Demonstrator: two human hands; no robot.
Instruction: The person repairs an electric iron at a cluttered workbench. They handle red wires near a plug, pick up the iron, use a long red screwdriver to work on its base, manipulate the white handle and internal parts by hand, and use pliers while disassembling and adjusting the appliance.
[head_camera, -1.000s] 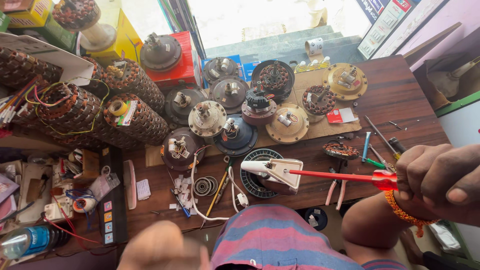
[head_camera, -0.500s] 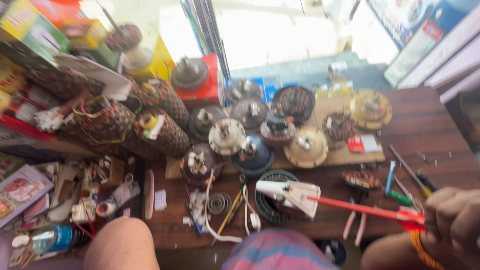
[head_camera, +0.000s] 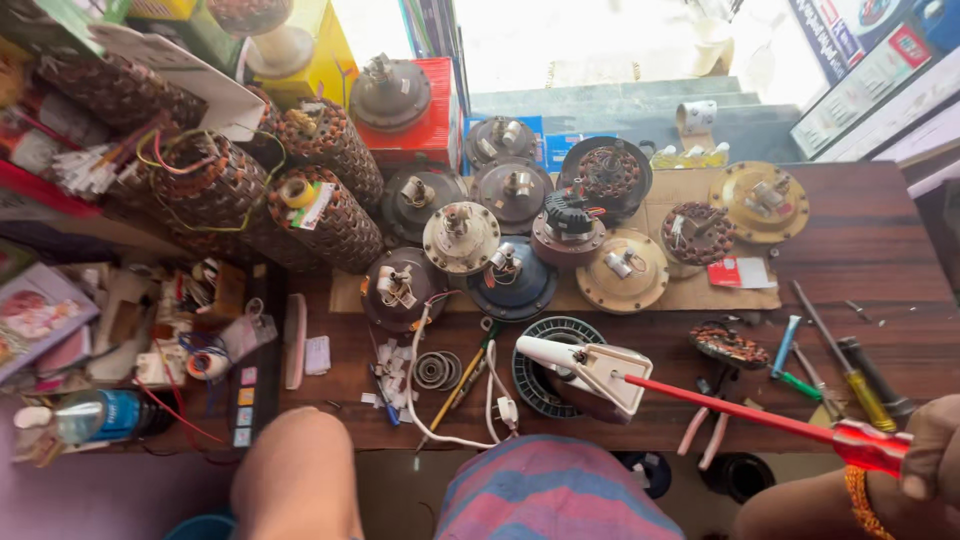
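One hand, my right (head_camera: 935, 450), is pinching the red screwdriver (head_camera: 760, 415), its tip touching the white housing (head_camera: 590, 368) just beside the black stator ring (head_camera: 535, 385); I'm keeping it square; left hand unseen

We see a dark wooden surface (head_camera: 860, 250) carrying a sheet of cardboard (head_camera: 670, 200) loaded with fan motors. Just in front of the cardboard lie a black ribbed ring (head_camera: 540, 350), a white cable (head_camera: 440, 420) and, to the right, screwdrivers (head_camera: 840, 360) and a small copper-wound stator (head_camera: 728, 345).
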